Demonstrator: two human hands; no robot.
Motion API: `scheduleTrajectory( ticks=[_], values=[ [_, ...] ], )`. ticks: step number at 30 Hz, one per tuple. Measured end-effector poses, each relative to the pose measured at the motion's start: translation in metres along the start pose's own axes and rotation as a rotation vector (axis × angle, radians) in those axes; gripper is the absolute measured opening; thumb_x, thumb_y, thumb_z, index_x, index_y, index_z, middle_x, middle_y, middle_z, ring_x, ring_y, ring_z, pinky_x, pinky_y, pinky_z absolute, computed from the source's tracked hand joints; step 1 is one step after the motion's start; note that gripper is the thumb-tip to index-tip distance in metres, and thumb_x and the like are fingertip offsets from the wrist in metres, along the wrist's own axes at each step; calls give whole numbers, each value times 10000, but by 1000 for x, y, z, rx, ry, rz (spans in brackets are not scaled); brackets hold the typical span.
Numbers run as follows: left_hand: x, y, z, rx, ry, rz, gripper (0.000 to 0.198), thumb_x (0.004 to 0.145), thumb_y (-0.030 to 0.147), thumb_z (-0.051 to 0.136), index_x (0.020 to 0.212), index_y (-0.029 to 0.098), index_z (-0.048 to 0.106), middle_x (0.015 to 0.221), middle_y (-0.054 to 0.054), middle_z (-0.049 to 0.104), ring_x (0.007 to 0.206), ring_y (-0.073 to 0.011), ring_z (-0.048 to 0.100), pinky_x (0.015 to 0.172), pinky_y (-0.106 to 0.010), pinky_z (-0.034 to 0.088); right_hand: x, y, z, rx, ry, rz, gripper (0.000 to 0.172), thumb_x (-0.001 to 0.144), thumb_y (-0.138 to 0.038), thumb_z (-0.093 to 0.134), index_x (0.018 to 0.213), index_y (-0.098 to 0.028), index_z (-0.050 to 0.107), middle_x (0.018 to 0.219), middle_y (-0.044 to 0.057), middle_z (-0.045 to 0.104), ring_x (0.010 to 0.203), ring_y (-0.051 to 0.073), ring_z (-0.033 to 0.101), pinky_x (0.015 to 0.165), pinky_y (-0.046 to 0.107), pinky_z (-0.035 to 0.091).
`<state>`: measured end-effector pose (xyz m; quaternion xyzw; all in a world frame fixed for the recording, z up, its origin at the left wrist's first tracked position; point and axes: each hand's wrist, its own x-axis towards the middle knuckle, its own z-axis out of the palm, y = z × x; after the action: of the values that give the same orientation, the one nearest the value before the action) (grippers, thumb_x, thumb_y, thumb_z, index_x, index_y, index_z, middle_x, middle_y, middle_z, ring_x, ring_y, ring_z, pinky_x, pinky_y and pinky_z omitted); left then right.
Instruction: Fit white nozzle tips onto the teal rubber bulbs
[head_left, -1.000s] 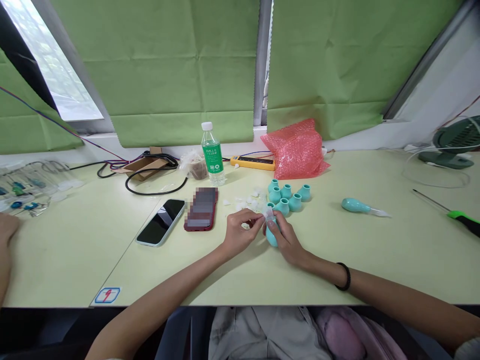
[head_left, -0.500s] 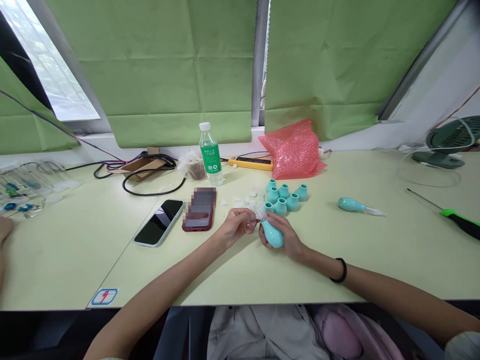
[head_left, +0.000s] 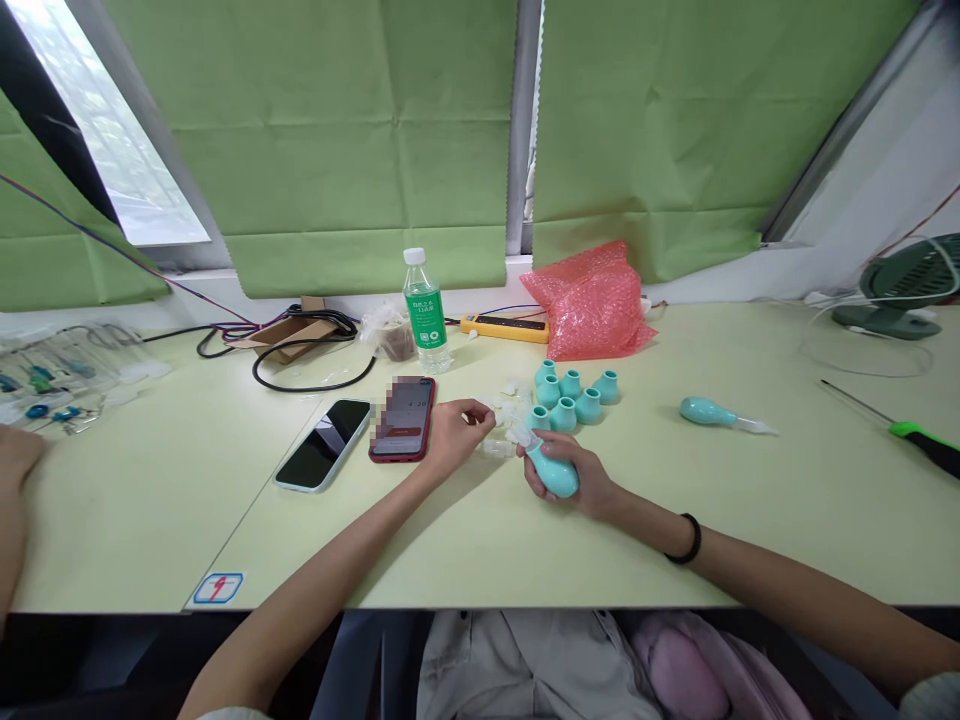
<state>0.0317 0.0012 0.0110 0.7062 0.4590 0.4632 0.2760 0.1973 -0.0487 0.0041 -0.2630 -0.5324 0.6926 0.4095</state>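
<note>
My right hand (head_left: 581,482) is closed round a teal rubber bulb (head_left: 553,469) that lies tilted on the table, its clear tip (head_left: 517,435) pointing up-left. My left hand (head_left: 459,432) rests beside the red phone (head_left: 403,431), fingers curled in a pinch over the small clear plastic pieces (head_left: 501,410); what it pinches is too small to name. Several teal bulbs without tips (head_left: 571,394) stand in a cluster just beyond my right hand. A finished bulb with a clear tip (head_left: 716,414) lies alone to the right.
A black phone (head_left: 325,443) lies left of the red one. A water bottle (head_left: 425,312), pink bubble wrap (head_left: 591,298), yellow power strip (head_left: 503,324), cables and a cardboard box (head_left: 283,333) line the back. A green-handled screwdriver (head_left: 907,433) lies far right. Another person's hand (head_left: 13,460) is at the left edge.
My left hand has let go of the bulb's tip and moved left toward the red phone. My right hand lowered the bulb onto the table, tip now pointing up-left.
</note>
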Motion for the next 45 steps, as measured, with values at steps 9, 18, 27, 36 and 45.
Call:
scheduleTrajectory(
  ticks=[9, 18, 27, 36, 45],
  values=[
    [-2, -6, 2, 416, 92, 217, 191, 728, 233, 447, 746, 153, 621, 663, -28, 615, 610, -113, 488, 569, -217, 370, 0, 10, 5, -577, 196, -71, 169, 584, -281, 615, 591, -130, 539, 535, -1, 528, 486, 94, 455, 454, 206, 346],
    [-23, 26, 10, 431, -300, 316, 368, 751, 322, 374, 435, 134, 394, 428, 30, 360, 430, -59, 302, 466, -207, 238, -1, 13, 9, -571, 121, -5, 138, 643, -258, 550, 606, -130, 514, 488, -19, 492, 442, 73, 427, 421, 187, 334],
    [-21, 21, 11, -238, -566, -116, 441, 761, 395, 342, 404, 150, 260, 397, 52, 218, 386, -38, 193, 400, -210, 149, -5, 10, 9, -749, 50, -62, 213, 706, -312, 494, 581, -140, 486, 495, -15, 481, 448, 76, 426, 430, 186, 339],
    [-5, 15, 5, -506, -408, -292, 433, 770, 430, 308, 428, 173, 247, 373, 63, 197, 353, -45, 187, 398, -217, 156, -18, 2, 16, -1160, -132, -486, 142, 746, -308, 468, 725, -167, 479, 631, 17, 510, 584, 109, 453, 567, 235, 358],
    [-4, -2, 6, 386, -108, 46, 240, 758, 411, 380, 836, 190, 435, 525, 48, 444, 492, -100, 424, 467, -202, 255, -4, 0, 5, -1108, 139, -469, 144, 785, -284, 422, 851, -178, 494, 839, 54, 473, 798, 146, 454, 734, 287, 374]
  ],
)
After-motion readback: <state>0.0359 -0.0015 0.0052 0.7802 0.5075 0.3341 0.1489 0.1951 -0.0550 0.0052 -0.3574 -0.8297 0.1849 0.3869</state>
